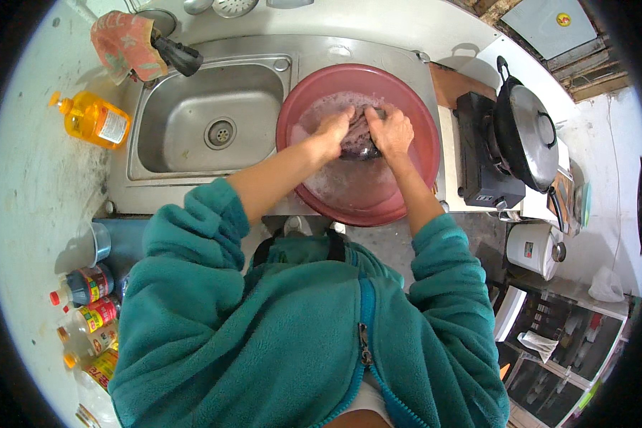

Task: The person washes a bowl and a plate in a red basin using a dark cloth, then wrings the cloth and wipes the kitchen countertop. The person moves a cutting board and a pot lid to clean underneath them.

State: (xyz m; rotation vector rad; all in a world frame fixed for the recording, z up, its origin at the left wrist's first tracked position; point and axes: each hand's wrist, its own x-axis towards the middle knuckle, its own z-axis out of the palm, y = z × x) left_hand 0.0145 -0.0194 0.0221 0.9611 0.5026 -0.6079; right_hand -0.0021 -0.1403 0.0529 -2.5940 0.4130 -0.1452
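A red plastic basin (pixel 294 112) sits on the steel counter in front of me, with cloudy, sudsy water in it. Both hands are inside the basin, gripping a dark wet cloth (pixel 359 134) between them. My left hand (pixel 334 131) holds the cloth's left side, its thumb near the top. On the right side, my right hand (pixel 391 131) grips the same cloth, fingers curled over its upper edge. Part of the cloth is bunched and soapy; its lower part looks dark and glossy at the water. Some fingertips are hidden in the folds.
Left of the basin is a stainless steel sink (pixel 192 155) beneath a cloth-wrapped faucet (pixel 179 56). An orange pump bottle (pixel 99 120) stands beside it. On the right, a lidded wok (pixel 529 128) rests on a gas stove (pixel 476 150). Several bottles (pixel 99 283) stand at lower left.
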